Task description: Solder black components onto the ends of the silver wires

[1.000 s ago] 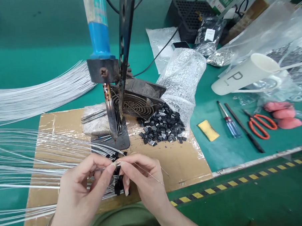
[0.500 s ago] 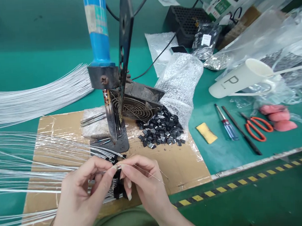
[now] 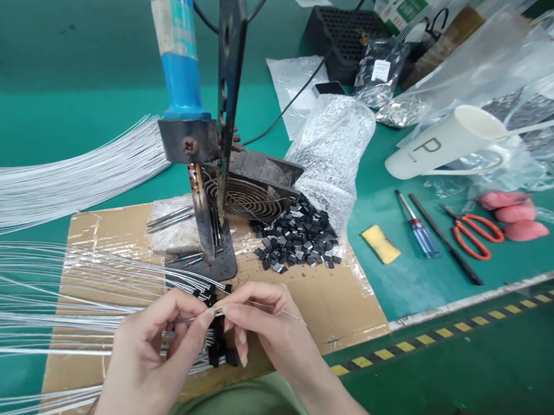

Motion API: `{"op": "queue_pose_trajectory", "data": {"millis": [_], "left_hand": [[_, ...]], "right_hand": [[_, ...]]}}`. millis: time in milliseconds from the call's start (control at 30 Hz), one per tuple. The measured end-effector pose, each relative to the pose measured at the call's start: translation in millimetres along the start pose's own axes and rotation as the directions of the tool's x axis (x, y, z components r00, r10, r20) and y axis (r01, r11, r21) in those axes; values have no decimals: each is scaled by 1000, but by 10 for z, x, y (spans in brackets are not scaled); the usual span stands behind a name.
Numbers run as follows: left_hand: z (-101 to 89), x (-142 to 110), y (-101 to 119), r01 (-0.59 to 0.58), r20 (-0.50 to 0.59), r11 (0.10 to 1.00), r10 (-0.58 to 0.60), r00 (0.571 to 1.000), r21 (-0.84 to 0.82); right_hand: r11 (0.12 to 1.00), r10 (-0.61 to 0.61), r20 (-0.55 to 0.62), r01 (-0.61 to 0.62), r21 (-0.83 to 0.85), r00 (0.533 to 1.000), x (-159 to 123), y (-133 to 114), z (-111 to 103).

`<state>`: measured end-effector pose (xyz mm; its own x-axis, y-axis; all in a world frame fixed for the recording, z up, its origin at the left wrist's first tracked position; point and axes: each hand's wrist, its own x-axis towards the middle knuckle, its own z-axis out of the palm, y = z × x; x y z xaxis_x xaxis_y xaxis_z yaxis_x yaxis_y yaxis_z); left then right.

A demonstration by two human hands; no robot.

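L hand (image 3: 150, 354) & R hand (image 3: 275, 330): each grip pinching thin silvery-white wire (image 3: 219, 314) in front of blue-handled soldering iron (image 3: 181, 83); we rec. short pinch, light tension.

Blk "P" (image 3: 427, 146) on wht mug (image 3: 455, 135).

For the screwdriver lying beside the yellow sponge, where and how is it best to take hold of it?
Probably by its thick blue handle, from above and the near table edge: the screwdriver lies flat, its handle toward that edge and its thin shaft pointing away.
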<state>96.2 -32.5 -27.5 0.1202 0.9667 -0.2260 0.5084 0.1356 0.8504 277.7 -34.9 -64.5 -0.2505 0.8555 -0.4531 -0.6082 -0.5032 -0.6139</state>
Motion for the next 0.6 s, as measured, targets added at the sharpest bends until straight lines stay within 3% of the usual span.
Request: {"op": "queue_pose_trajectory", "data": {"millis": [300, 600], "left_hand": [[74, 46, 77, -89, -131, 996, 86, 988, -14], [199, -30, -91, -101, -242, 995, 100, 965, 8]], "right_hand": [[993, -58, -19, 59, 101, 998, 0, 92, 83], [986, -98, -83, 108, 127, 992, 7, 144, 146]]}}
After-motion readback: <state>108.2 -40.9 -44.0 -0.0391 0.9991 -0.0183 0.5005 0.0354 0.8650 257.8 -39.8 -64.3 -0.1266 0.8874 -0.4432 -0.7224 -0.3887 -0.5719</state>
